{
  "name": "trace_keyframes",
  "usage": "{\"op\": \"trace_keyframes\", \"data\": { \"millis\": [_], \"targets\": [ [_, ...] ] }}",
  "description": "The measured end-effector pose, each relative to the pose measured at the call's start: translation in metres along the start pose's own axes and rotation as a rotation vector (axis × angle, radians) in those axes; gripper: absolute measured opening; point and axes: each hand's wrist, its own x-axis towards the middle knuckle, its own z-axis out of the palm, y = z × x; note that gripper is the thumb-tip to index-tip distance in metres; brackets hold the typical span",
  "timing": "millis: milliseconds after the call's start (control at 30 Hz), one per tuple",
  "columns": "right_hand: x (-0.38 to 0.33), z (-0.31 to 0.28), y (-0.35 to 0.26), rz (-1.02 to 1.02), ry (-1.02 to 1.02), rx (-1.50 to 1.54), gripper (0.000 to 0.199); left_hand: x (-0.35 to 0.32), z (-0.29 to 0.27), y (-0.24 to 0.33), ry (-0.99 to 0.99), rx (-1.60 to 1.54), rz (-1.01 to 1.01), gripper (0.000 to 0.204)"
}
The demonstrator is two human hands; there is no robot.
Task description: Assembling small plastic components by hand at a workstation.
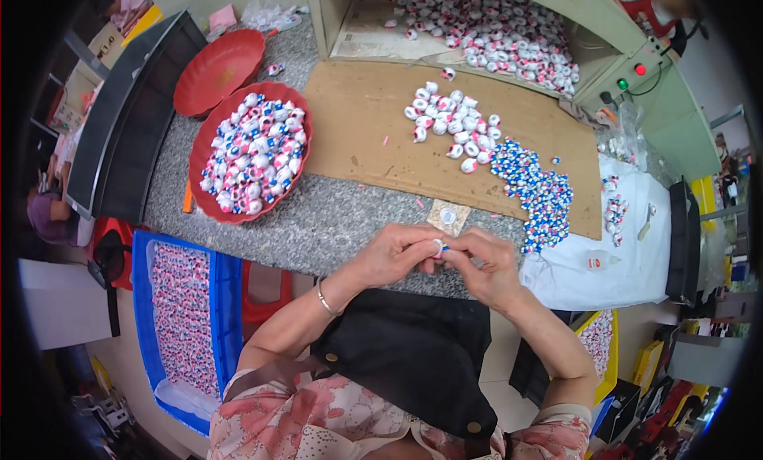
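Just over the near edge of the worktop, my left hand (391, 255) and my right hand (486, 265) meet fingertip to fingertip. Pinched between them is a small rounded white plastic piece (438, 248) with a bit of blue; fingers hide most of it. Beyond the hands, a loose group of white and pink rounded pieces (455, 126) lies on a cardboard sheet (358, 126). Smaller blue, white and red pieces (534, 191) form a heap to its right. On the left, a red scalloped bowl (195, 162) holds many white pieces with pink and blue parts.
Behind stands an open-fronted box (366, 38) heaped with white and pink pieces. Another red bowl (214, 70) is at back left. A small bottle (602, 260) lies on white sheeting (644, 257) at right. A blue crate (225, 301) of pieces stands below left.
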Motion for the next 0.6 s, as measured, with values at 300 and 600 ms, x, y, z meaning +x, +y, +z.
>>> {"op": "trace_keyframes", "data": {
  "millis": [300, 600],
  "targets": [
    [0.024, -0.06, 0.059, -0.059, 0.258, -0.58, 0.014, -0.026, -0.091, 0.061, 0.685, 1.174, 0.549, 0.036],
    [0.021, -0.061, 0.09, -0.066, 0.079, -0.906, 0.012, 0.072, -0.033, 0.015, 0.46, 1.046, 0.567, 0.017]
  ]
}}
